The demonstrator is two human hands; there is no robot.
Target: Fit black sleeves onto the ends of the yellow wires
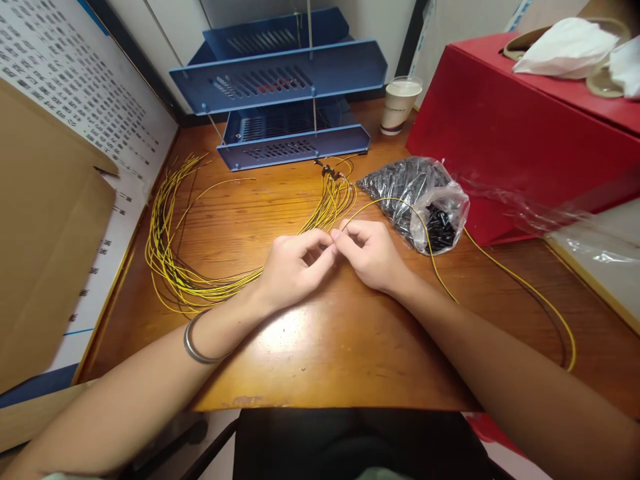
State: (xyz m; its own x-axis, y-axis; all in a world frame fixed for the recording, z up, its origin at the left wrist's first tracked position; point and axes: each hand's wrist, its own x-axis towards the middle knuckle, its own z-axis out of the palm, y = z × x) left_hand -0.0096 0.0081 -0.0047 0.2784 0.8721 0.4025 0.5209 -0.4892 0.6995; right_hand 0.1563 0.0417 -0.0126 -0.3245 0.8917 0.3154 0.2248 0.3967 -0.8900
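Observation:
My left hand (299, 268) and my right hand (371, 256) meet above the middle of the wooden table, thumbs and forefingers pinched, fingertips touching. A single yellow wire (429, 239) rises from my right fingertips, arcs rightward and passes behind my right forearm. Whatever small piece my left fingers pinch is hidden. Behind and left of my hands lies a curved bundle of yellow and black wires (167, 263); its far ends near the rack carry small black pieces (330, 172). Right of these sits an open clear plastic bag (405, 183) full of small black parts.
A blue two-tier file rack (345, 70) stands at the back, with a paper cup (400, 107) beside it. At right is a big red box (500, 133) with tape rolls and tissue on top. A cardboard piece (50, 247) leans at left. More yellow wire (537, 293) curves along the right side.

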